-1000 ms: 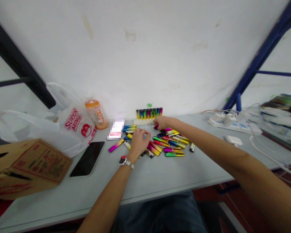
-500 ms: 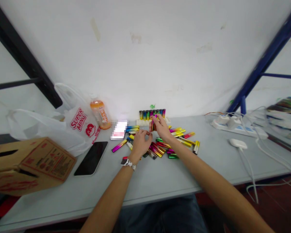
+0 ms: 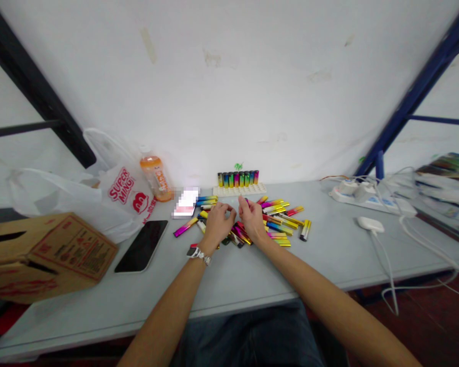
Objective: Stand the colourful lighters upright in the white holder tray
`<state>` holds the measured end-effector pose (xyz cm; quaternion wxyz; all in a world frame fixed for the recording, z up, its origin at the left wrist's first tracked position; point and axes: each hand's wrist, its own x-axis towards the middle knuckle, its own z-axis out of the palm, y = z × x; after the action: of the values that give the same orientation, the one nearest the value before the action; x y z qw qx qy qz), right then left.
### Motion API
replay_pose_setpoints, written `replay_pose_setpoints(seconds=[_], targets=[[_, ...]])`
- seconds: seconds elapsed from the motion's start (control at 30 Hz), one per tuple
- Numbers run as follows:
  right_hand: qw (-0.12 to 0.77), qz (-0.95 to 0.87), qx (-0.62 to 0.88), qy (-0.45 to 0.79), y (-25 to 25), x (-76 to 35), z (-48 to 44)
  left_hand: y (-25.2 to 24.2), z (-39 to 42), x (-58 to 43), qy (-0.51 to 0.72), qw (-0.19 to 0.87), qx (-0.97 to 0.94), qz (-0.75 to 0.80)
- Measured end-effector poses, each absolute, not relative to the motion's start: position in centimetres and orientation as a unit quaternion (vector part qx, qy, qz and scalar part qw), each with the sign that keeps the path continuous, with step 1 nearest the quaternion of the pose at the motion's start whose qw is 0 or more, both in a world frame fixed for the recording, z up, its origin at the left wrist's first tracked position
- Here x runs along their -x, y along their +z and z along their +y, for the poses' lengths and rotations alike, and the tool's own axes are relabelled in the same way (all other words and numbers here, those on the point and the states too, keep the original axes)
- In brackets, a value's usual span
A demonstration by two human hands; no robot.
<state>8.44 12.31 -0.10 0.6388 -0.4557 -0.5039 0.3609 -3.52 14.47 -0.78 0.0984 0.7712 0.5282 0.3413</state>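
Several shiny multicoloured lighters (image 3: 236, 179) stand upright in a row at the back of a white perforated rack (image 3: 248, 191). In front of it, a loose pile of similar lighters (image 3: 279, 229) lies across the table. My right hand (image 3: 252, 220) is closed over the middle of the pile, thumb up; a bit of purple shows beside the thumb, from a lighter mostly hidden in the fingers. My left hand (image 3: 219, 221), wearing a metal-banded watch, hovers at the pile's left side. Its fingers are loosely curled and apart from the thumb, with nothing visible in them.
On the left are a black phone (image 3: 142, 246), a cardboard box (image 3: 69, 250), a white plastic bag (image 3: 95, 204) and an orange drink bottle (image 3: 155, 178). A pixelated card (image 3: 185, 202) lies near the wall. To the right are a power strip (image 3: 375, 200), a white charger (image 3: 370, 224) and cables.
My right hand has come down and toward me from the rack to the pile, uncovering the standing row. My left hand stays almost in place. The view has shifted slightly.
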Motion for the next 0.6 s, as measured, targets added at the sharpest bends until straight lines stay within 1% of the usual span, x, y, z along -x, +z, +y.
replay_pose_setpoints(seconds=[0.13, 0.33, 0.5, 0.6], targets=[[0.635, -0.509, 0.466, 0.348, -0.36, -8.31, 12.51, -0.54, 14.27, 3.48, 0.325, 0.093, -0.775, 0.534], [0.641, -0.511, 0.493, 0.292, -0.7, -8.29, 12.92, -0.28, 14.12, 3.47, 0.304, 0.097, -0.777, 0.543], [0.64, -0.514, 0.489, 0.296, -0.78, -8.19, 12.72, -0.3, 14.07, 3.43, 0.303, 0.095, -0.775, 0.546], [0.633, -0.519, 0.474, 0.325, -0.75, -8.29, 12.47, -0.34, 14.03, 3.39, 0.305, 0.091, -0.773, 0.548]])
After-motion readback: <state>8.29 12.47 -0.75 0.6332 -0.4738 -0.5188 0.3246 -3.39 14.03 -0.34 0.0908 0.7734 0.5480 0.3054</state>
